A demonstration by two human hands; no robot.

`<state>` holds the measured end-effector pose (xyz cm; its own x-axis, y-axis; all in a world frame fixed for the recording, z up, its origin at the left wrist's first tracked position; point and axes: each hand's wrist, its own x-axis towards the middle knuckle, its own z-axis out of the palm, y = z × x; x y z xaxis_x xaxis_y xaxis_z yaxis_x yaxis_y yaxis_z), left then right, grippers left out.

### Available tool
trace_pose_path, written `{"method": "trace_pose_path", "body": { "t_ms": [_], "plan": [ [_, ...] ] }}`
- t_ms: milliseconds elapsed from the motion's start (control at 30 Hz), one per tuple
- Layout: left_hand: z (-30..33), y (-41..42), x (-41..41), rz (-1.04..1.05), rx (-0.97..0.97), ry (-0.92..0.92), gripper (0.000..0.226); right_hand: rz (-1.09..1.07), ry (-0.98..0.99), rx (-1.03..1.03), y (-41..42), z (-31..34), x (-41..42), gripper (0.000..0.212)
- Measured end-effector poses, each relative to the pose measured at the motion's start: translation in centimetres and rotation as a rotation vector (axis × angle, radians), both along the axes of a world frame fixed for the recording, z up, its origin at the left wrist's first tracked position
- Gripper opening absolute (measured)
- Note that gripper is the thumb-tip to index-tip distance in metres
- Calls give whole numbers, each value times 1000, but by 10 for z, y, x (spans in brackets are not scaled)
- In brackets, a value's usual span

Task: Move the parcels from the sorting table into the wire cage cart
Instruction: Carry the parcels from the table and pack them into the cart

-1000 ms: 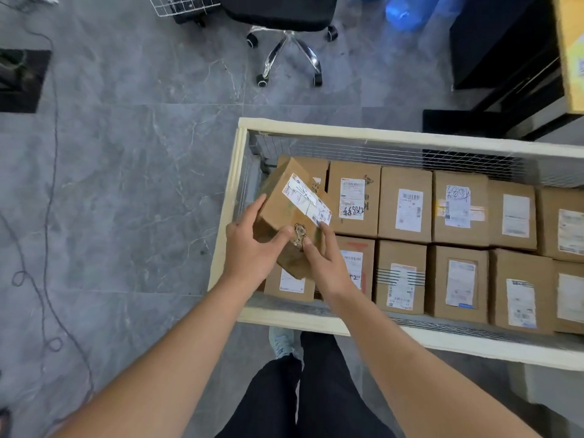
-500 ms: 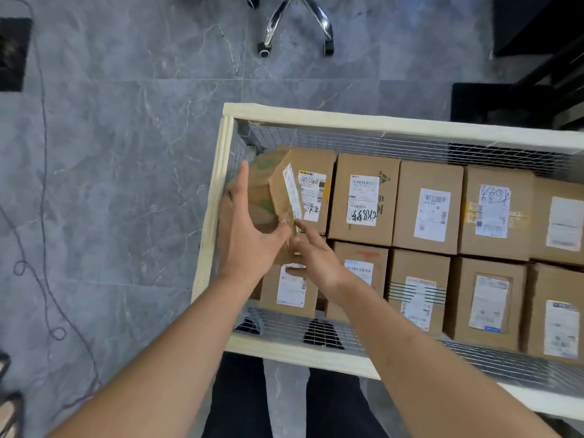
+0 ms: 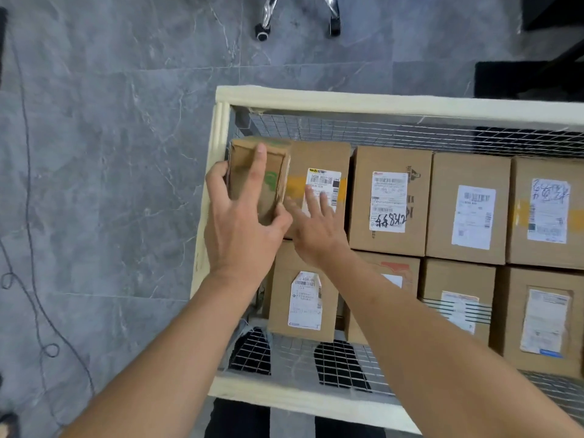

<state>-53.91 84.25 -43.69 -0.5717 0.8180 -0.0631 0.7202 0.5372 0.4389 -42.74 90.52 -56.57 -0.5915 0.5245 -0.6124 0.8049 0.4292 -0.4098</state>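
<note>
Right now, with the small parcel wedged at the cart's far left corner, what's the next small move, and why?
Probably push the small parcel straight down into the gap, then let go. The left hand grips it, forefinger laid along its top, between the cart's left rail and the yellow-taped parcel. It seems to sit higher than its neighbours. The right hand lies open on that neighbour.
</note>
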Motion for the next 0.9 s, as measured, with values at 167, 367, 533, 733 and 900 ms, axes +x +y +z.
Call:
{"method": "trace_pose_path", "body": {
  "t_ms": [167, 367, 533, 733, 900],
  "plan": [
    [-5, 4, -9, 5, 17, 31, 81, 89, -132, 23, -16, -37, -7, 67],
    [-13, 19, -10, -35, 36, 81, 71, 101, -182, 72, -14, -41, 10, 66],
    [-23, 30, -16, 17, -13, 44, 71, 115, -204, 45, -6, -35, 23, 68],
    [-54, 53, -31, 7, -100, 16, 71, 145, -230, 34, -5, -36, 22, 78],
    [-75, 71, -40, -33, -173, 23, 71, 169, -240, 62, -5, -34, 17, 83]
  ]
}}
